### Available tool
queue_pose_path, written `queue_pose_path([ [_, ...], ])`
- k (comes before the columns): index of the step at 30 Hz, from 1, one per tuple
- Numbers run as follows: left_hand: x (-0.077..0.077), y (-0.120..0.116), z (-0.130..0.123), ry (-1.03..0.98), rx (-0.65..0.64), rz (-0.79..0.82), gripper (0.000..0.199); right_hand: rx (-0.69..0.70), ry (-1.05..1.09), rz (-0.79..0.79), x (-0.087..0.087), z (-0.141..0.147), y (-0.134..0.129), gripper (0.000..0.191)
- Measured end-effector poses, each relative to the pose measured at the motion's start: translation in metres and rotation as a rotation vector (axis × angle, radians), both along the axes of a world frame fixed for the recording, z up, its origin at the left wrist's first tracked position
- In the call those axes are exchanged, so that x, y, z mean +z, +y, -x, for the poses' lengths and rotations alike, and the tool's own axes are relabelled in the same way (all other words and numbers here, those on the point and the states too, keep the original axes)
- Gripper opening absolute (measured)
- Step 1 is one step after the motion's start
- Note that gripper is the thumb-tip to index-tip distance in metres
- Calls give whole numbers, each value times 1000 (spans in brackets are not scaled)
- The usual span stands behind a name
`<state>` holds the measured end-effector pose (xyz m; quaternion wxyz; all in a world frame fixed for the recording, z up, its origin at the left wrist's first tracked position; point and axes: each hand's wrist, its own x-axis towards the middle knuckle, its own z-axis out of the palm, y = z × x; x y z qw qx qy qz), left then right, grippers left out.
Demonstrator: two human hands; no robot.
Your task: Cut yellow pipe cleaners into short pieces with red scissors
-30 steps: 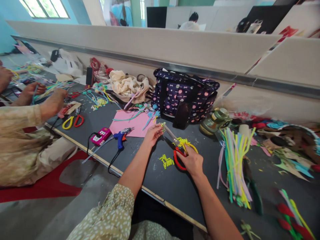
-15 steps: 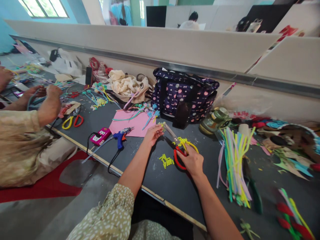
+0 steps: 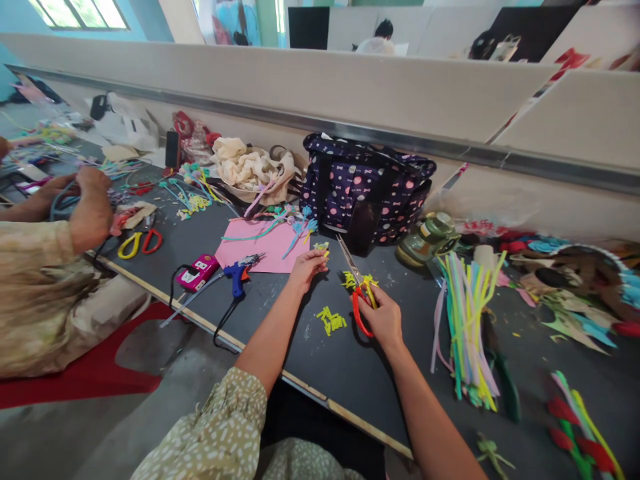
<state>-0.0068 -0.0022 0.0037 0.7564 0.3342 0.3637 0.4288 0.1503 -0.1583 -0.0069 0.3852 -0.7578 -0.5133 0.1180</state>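
My left hand (image 3: pixel 309 268) pinches a small yellow-green piece (image 3: pixel 321 248) above the dark table, near the corner of a pink sheet (image 3: pixel 267 257). What kind of piece it is, I cannot make out. In my right hand (image 3: pixel 384 319) are scissors (image 3: pixel 361 283) with one red and one yellow handle loop. Their blades point away from me, nearly together, a little right of the left hand. Beneath and behind the scissors lie yellow snippets (image 3: pixel 349 279). A second small heap of yellow snippets (image 3: pixel 331 321) rests on the table between my forearms.
A blue glue gun (image 3: pixel 237 277) and a magenta box (image 3: pixel 198 272) lie left. Behind stand a patterned bag (image 3: pixel 367 180), a dark phone (image 3: pixel 363 227) and a green jar (image 3: pixel 427 238). Right is a pipe cleaner bundle (image 3: pixel 470 320). A co-worker's hand (image 3: pixel 93 190) works at far left.
The scissors have moved off the piece in my left hand, and their handles have come closer together. My left hand stays almost in place. The co-worker's hands have shifted slightly.
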Motion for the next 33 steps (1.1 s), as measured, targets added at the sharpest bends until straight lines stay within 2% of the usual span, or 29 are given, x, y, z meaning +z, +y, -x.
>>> queue_pose_path([
  [5,-2,3,1,-97,21,57,22,34,-83,80,5,5,-1,45],
  [13,0,3,1,-140,-5,51,16,75,-326,27,0,5,-1,43],
  [19,-4,3,3,-156,-19,36,18,56,-345,8,-6,2,-1,50],
  [30,-4,7,7,-90,-15,-6,24,50,-398,5,-3,3,-1,46],
  [33,-3,8,8,-147,-24,29,31,40,-388,5,-4,2,-1,45],
])
